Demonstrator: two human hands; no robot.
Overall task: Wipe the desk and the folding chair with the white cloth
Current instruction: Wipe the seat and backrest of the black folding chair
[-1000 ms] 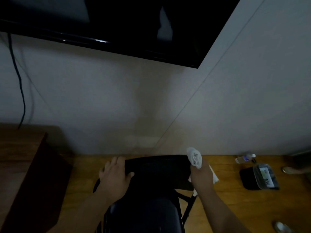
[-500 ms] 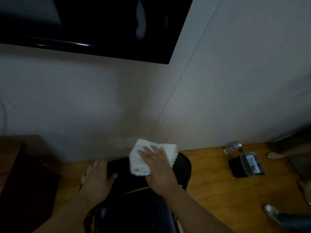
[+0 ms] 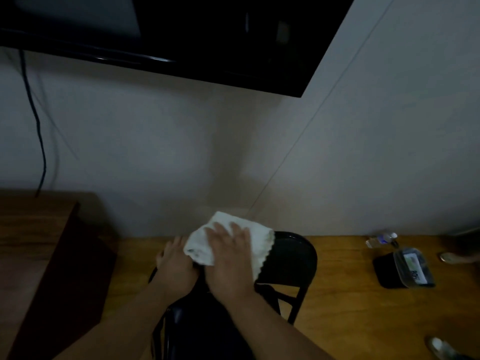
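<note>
Two bare forearms are showing from the bottom edge of the frame, with no sleeves reaching into view. The left hand (image 3: 174,266) and the right hand (image 3: 230,258) are wearing no gloves. In this dim light, rings, a watch or markings are too faint to tell.

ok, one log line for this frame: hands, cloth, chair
phase: wiping chair backrest | right hand: flat on white cloth | left hand: gripping folding chair back, left end | desk: untouched
</note>
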